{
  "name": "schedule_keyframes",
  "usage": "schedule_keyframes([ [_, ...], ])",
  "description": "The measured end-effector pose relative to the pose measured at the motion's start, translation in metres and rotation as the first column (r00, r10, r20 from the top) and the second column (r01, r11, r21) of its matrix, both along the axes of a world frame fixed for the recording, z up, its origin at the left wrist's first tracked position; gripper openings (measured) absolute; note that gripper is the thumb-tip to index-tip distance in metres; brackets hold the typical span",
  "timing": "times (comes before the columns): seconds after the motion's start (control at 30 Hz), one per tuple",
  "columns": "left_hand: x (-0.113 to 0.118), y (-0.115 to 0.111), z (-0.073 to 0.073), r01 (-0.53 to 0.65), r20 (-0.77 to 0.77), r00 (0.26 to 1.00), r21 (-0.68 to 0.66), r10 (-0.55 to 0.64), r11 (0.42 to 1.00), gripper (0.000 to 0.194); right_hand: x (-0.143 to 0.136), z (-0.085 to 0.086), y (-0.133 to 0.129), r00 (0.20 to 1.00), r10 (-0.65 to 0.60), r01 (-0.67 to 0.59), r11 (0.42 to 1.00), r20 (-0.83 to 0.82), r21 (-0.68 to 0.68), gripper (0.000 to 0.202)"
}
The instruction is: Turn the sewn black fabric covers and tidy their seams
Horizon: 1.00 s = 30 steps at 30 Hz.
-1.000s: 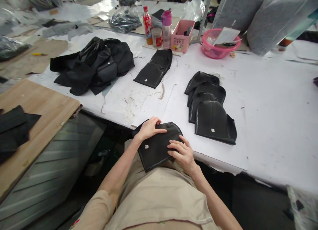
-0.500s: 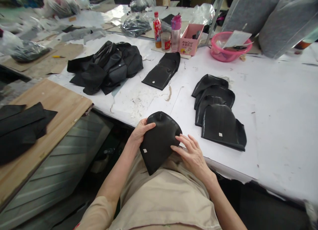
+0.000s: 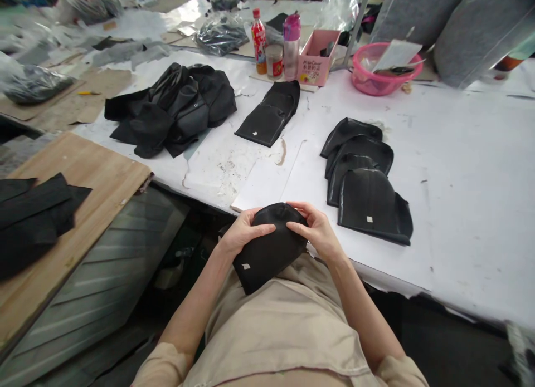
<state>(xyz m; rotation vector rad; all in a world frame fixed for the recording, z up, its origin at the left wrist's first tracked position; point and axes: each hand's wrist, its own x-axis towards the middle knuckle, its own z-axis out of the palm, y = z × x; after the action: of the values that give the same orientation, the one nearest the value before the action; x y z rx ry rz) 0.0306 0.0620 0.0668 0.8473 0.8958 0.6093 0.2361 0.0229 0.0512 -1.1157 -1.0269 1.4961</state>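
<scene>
Close to my lap, at the table's front edge, I hold a black sewn piece with a rounded top and a small white label at its lower left. My left hand grips its upper left side, thumb on the front face. At the upper right edge my right hand pinches it, thumb in front and fingers behind the rim. To the right, several similar black pieces overlap in a row on the white table. Another labelled black piece lies farther back.
A heap of black material covers the table's left part. On a wooden board at left lie black strips. Along the back stand a red-capped bottle, a pink-lidded bottle, a pink box and a pink basket.
My right hand has moved up from the piece's right side to its top edge and closed on it. The piece's top now bends away, and my left hand keeps its grip.
</scene>
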Motion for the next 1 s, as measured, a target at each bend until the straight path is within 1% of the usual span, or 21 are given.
schedule_keyframes([
  [0.1,0.0,-0.001,-0.003,-0.01,0.044,0.999,-0.037,0.012,0.999,0.044,-0.001,0.002,0.001,0.985,0.045,-0.062,0.993,-0.165,-0.099,0.048],
  [0.2,0.001,-0.002,-0.006,0.027,0.096,0.995,-0.096,-0.018,0.995,0.044,0.002,-0.001,0.002,0.955,0.08,-0.142,0.969,-0.285,-0.201,0.047],
  [0.27,0.002,-0.003,-0.009,0.051,0.104,0.994,-0.114,-0.039,0.992,0.047,0.006,-0.004,0.002,0.942,0.102,-0.175,0.962,-0.319,-0.211,0.045],
  [0.33,0.003,-0.004,-0.01,0.071,0.074,0.995,-0.106,-0.063,0.992,0.048,0.009,-0.007,0.001,0.947,0.126,-0.189,0.963,-0.297,-0.194,0.038],
  [0.4,0.004,-0.004,-0.011,0.091,0.014,0.996,-0.076,-0.09,0.993,0.046,0.01,-0.008,0.0,0.963,0.149,-0.195,0.96,-0.223,-0.202,0.032],
  [0.5,-0.002,-0.001,-0.009,0.17,-0.116,0.979,0.014,-0.168,0.985,0.043,0.01,-0.006,-0.002,0.983,0.149,-0.17,0.96,-0.111,-0.223,0.029],
  [0.57,-0.014,0.004,-0.004,0.265,-0.237,0.943,0.11,-0.234,0.958,0.039,0.013,-0.002,-0.004,0.992,0.112,-0.122,0.973,-0.06,-0.198,0.026],
  [0.63,-0.032,0.01,0.001,0.356,-0.366,0.891,0.198,-0.268,0.914,0.035,0.019,0.001,-0.007,0.997,0.07,-0.072,0.983,-0.019,-0.168,0.023],
  [0.7,-0.055,0.015,0.003,0.435,-0.479,0.829,0.233,-0.287,0.87,0.034,0.029,0.004,-0.009,1.0,0.013,-0.01,0.989,0.018,-0.149,0.022],
  [0.77,-0.079,0.015,0.001,0.51,-0.58,0.751,0.206,-0.315,0.835,0.035,0.04,0.005,-0.012,0.998,-0.05,0.055,0.989,0.042,-0.139,0.023],
  [0.83,-0.098,0.011,-0.005,0.546,-0.639,0.687,0.141,-0.346,0.826,0.033,0.047,0.003,-0.014,0.993,-0.098,0.105,0.986,0.064,-0.126,0.024],
  [0.9,-0.113,0.005,-0.012,0.558,-0.666,0.644,0.073,-0.376,0.827,0.028,0.051,0.0,-0.016,0.988,-0.123,0.133,0.985,0.093,-0.109,0.025],
  [0.97,-0.12,-0.001,-0.016,0.557,-0.661,0.636,0.034,-0.399,0.83,0.025,0.051,-0.004,-0.017,0.982,-0.14,0.153,0.984,0.128,-0.092,0.024],
  [1.0,-0.121,-0.003,-0.016,0.543,-0.639,0.657,0.032,-0.4,0.839,0.025,0.05,-0.006,-0.017,0.979,-0.147,0.16,0.984,0.143,-0.083,0.024],
])
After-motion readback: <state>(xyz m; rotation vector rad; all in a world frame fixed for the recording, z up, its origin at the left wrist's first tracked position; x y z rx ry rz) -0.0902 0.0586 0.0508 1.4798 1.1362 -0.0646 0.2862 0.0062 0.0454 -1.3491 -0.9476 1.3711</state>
